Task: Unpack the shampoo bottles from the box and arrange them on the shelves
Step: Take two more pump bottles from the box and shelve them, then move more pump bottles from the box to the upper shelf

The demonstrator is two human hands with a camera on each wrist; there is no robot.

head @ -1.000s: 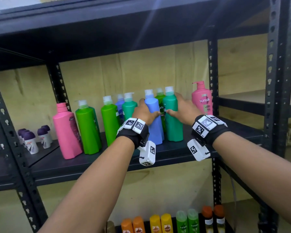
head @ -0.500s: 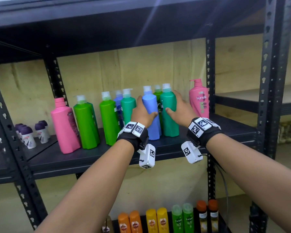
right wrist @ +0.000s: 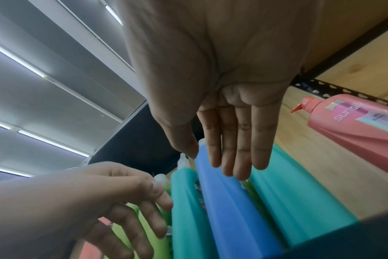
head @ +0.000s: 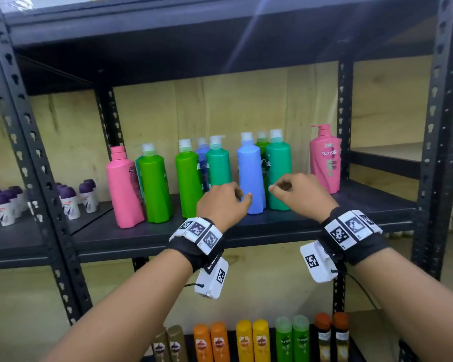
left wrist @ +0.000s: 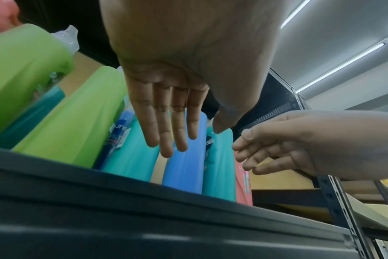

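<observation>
I'm at a black metal rack with plywood backing behind it and tube lights on the ceiling. The middle shelf [head: 147,236] has the shampoo bottles standing upright in a row: pink bottle [head: 123,189] far left, two bright green ones, a teal one with a dark blue one tucked behind it, then the light blue bottle [head: 250,176] and teal bottle [head: 279,173] side by side, and a pink pump bottle [head: 324,158] far right that reads "sunsilk". Lower shelf has small orange, yellow, green and brown bottles. Purple-capped roll-ons [head: 71,202] sit on the left.

My left hand [head: 221,202] and right hand [head: 301,195] are both loose with fingers relaxed, holding nothing, hovering just in front of the light blue and teal bottles.
</observation>
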